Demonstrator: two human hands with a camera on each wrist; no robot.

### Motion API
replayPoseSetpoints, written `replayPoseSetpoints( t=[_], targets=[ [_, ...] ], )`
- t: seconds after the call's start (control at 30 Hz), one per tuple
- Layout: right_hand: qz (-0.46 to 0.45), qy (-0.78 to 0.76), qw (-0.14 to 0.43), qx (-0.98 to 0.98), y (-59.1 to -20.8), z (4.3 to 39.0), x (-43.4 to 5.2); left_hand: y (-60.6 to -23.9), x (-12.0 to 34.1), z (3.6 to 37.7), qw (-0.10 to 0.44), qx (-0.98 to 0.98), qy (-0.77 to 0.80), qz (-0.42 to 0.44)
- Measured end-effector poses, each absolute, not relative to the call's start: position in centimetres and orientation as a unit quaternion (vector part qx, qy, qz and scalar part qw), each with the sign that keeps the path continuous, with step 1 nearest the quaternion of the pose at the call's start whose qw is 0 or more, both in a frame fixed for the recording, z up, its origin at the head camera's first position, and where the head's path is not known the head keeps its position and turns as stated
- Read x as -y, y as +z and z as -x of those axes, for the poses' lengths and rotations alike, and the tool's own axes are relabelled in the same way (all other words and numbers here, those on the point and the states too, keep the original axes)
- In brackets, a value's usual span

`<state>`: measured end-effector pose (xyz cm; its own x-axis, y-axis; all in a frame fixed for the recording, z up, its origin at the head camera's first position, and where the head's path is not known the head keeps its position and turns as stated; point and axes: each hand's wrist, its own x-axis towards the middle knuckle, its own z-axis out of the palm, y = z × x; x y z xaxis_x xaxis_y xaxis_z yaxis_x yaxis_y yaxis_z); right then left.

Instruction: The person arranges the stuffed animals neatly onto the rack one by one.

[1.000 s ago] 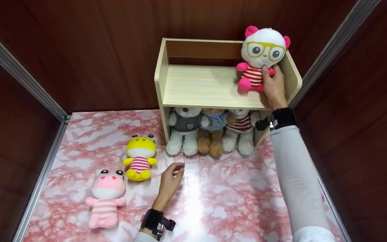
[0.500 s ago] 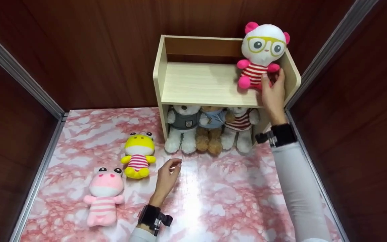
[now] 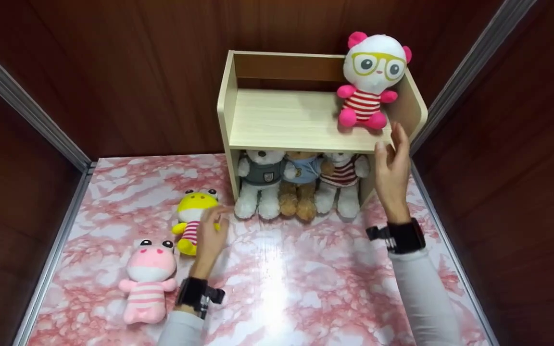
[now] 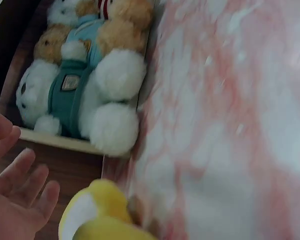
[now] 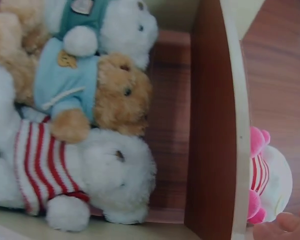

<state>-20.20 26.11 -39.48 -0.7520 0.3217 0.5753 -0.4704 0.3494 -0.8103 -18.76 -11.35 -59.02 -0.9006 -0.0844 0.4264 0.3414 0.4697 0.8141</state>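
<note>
Panda toy [image 3: 374, 81], one only, sits at the right end of the upper tier of a shelf unit [image 3: 282, 117], pink feet forward, yellow glasses on its white head. Two hands are in view. The right hand [image 3: 393, 170] grasps nothing; its fingers are parted just beside the panda's foot, in front of the shelf edge. The left hand [image 3: 213, 231] is also released, fingers loosely bent, above the right side of one yellow toy [image 3: 190, 215]; I cannot tell whether it touches it.

Three bears fill the lower tier side by side: one white bear in a grey-green top [image 3: 260, 178], one brown bear in a blue top [image 3: 300, 185] and one white bear in red stripes [image 3: 343, 178]. Their feet reach past the shelf's front.

Two toys lie on the pink-and-white worktop [image 3: 315, 288]: the yellow one and, nearer the person, one pink toy [image 3: 147, 283]. Six soft toys show altogether. Each wrist wears one black band, two in total: left band [image 3: 192, 293], right band [image 3: 407, 235].
</note>
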Motion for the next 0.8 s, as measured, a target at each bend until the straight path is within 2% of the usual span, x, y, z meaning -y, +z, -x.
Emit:
replayPoseSetpoints(
  t=[0.1, 0.2, 0.27, 0.5, 0.63, 0.8],
  targets=[
    [-0.061, 0.552, 0.37, 0.744, -40.6, 19.1, -25.9, -58.5, 12.7, 19.9, 0.214, 0.857, -0.467, 0.046],
    [-0.062, 0.536, 0.382, 0.751, -42.1, 18.1, -25.8, -58.1, 14.4, 21.1, 0.193, 0.889, -0.414, 0.013],
    [-0.061, 0.532, 0.38, 0.754, -43.2, 17.7, -25.7, -57.9, 15.7, 21.9, 0.168, 0.911, -0.377, -0.01],
    [-0.05, 0.544, 0.346, 0.763, -46.2, 16.7, -25.5, -58.6, 18.8, 24.0, 0.025, 0.954, -0.287, -0.083],
    [-0.036, 0.545, 0.322, 0.773, -47.4, 16.3, -25.6, -59.8, 19.1, 23.9, -0.018, 0.953, -0.283, -0.106],
    [-0.05, 0.53, 0.338, 0.776, -48.3, 15.9, -25.7, -60.7, 18.8, 23.8, -0.052, 0.941, -0.314, -0.119]
  ],
)
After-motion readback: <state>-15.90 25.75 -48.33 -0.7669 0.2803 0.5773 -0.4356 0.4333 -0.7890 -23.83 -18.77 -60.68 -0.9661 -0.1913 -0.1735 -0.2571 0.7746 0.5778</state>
